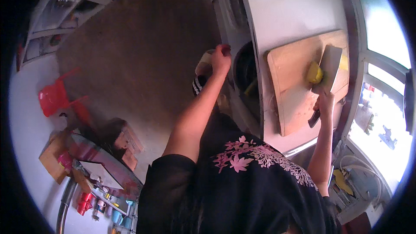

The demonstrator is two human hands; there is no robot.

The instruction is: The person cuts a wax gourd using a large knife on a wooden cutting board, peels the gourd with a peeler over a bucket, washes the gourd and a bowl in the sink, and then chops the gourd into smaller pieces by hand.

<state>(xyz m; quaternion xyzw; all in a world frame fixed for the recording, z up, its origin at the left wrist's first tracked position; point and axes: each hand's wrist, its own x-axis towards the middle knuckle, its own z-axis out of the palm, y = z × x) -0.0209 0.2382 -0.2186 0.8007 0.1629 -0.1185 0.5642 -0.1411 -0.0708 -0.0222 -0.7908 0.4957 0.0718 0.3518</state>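
Observation:
On a wooden cutting board [284, 71], a yellow piece of food [314, 72] lies against a broad metal cleaver blade [332, 63], with more pale yellow food partly showing beyond the blade. My right hand [324, 103] grips the cleaver at its dark handle. My left hand [221, 60] is away from the board, over the gap left of the counter, with fingers curled; what they hold, if anything, I cannot make out. Below it are a pale, rounded object and something dark with white stripes, both partly hidden by my forearm.
The white counter [294, 6] runs along a bright window [381, 104]. Left of it is a recess with a dark round vessel [245, 67]. A red plastic chair [52, 97], wooden boards [54, 160] and a shelf of small items line the left, around the brown floor [143, 26].

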